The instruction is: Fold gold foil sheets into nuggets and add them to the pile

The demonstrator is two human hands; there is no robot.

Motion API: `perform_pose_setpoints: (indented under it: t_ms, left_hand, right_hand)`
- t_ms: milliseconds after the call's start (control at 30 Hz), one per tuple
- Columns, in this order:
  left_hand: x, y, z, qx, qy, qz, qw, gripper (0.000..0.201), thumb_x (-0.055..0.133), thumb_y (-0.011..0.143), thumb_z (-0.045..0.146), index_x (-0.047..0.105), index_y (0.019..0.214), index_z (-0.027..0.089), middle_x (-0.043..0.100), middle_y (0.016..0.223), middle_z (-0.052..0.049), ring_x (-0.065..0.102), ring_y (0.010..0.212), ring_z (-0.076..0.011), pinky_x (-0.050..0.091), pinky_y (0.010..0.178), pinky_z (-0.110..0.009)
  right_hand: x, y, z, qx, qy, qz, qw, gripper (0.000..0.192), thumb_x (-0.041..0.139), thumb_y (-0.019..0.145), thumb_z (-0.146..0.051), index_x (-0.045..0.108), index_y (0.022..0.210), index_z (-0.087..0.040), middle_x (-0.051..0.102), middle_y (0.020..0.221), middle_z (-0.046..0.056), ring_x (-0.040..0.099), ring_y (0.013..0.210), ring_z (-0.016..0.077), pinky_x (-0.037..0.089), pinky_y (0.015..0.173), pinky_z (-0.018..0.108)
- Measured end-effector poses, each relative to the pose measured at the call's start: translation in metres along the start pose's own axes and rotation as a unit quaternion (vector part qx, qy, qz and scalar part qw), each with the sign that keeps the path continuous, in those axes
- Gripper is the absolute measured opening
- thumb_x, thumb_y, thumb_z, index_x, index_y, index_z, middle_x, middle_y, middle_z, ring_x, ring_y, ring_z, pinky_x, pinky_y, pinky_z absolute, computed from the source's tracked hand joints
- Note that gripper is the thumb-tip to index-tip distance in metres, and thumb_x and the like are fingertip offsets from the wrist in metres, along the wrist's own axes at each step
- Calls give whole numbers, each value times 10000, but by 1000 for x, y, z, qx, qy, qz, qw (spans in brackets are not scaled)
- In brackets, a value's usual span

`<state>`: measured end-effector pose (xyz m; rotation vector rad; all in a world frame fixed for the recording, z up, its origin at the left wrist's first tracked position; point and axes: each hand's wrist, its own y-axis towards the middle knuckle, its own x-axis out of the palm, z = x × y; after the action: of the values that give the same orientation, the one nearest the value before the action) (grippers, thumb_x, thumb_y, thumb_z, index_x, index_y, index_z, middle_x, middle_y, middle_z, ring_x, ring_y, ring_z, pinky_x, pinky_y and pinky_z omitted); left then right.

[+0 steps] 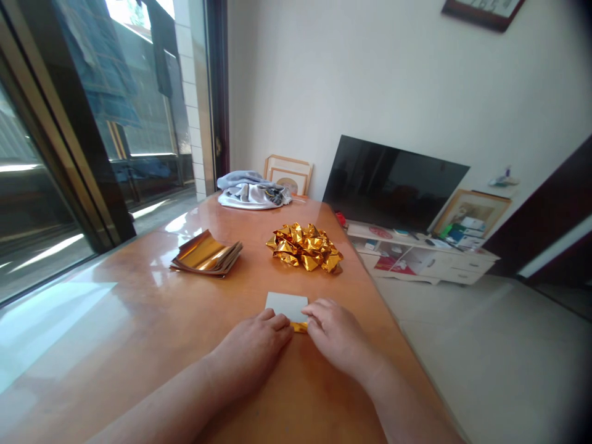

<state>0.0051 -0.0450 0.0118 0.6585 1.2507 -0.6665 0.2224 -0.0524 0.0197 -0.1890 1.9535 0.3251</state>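
A sheet of gold foil paper point(287, 304) lies on the table with its pale grey back up. Along its near edge runs a folded strip showing the gold side. My left hand point(253, 343) has its fingers curled and pressed on the near left part of this strip. At the right edge of the sheet, my right hand point(340, 336) pinches the paper between thumb and fingers. Beyond the hands sits a pile of folded gold foil pieces point(308, 248). To the left rests a stack of gold foil paper sheets point(206, 254), slightly curled.
The glossy wooden table point(152, 345) drops off on the right to a tiled floor. Folded clothes point(252, 190) lie at its far end. Beyond stand a television point(395, 184) and a low white cabinet point(435, 262). Glass doors point(134, 105) line the left.
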Motion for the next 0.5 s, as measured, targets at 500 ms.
perform_pose_setpoints:
  t_ms: [500]
  left_hand:
    - [6, -6, -2, -31, 11, -1, 999, 277, 581, 926, 253, 663, 1190, 264, 677, 1092, -64, 592, 1004, -252, 408, 892, -386]
  right_hand:
    - [16, -28, -13, -37, -81, -161, 983, 621, 398, 1022, -389, 330, 1584, -134, 281, 1628, 141, 271, 1520, 293, 127, 1263, 510]
